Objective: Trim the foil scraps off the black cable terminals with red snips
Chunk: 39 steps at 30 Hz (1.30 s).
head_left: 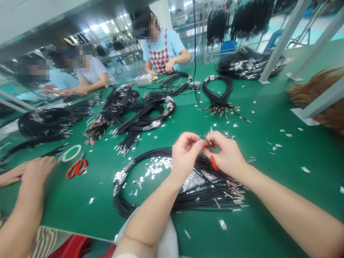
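Observation:
My left hand [185, 152] is closed in a pinch on the end of a thin black cable [200, 143], just above a coiled bundle of black cables [150, 186] lying on the green table [268, 186]. My right hand [227, 152] is closed too, its fingertips meeting the left hand's at the cable end. It grips a small tool with an orange-red handle [214, 163]. Silvery scraps [158, 166] lie inside the coil.
Red-handled scissors [77, 167] and a roll of tape [70, 153] lie at the left, beside a neighbour's hands [34, 170]. More cable bundles [139, 111] fill the table's middle and back. A person in a checked apron [161, 50] and two others work across the table. Metal frame legs [314, 107] stand at the right.

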{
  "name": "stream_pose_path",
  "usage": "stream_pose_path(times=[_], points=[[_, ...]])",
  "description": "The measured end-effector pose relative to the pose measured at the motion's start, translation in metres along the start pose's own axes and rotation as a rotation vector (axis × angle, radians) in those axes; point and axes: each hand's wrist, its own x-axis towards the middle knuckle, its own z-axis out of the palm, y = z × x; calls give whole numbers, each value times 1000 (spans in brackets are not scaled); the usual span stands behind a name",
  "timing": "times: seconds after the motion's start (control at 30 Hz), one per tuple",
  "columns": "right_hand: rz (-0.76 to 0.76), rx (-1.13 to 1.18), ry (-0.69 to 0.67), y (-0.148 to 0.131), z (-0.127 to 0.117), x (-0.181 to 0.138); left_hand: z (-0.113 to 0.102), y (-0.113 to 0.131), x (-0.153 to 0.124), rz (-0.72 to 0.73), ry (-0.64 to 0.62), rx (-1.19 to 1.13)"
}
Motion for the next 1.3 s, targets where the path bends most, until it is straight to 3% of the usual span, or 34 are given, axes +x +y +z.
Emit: stream_pose_path(times=[0.13, 0.3, 0.43, 0.57, 0.67, 0.8, 0.87, 1.3], points=[[0, -72, 20, 3, 1, -3, 2, -2, -1, 48, 56, 55], [102, -52, 42, 5, -1, -4, 4, -9, -1, 43, 2, 47], [268, 156, 50, 7, 0, -2, 8, -15, -1, -34, -105, -135], [385, 395, 29, 6, -4, 1, 13, -14, -2, -152, -113, -375], [387, 423, -82, 2, -16, 1, 13, -10, -1, -236, -100, -477], [461, 411, -495, -3, -36, 0, 8, -4, 3, -360, -99, -516], [514, 398, -612, -4, -42, -1, 6, -2, 4, -383, -101, -519], [639, 457, -664, 0, -48, -4, 6, -4, 2, -351, -158, -484]])
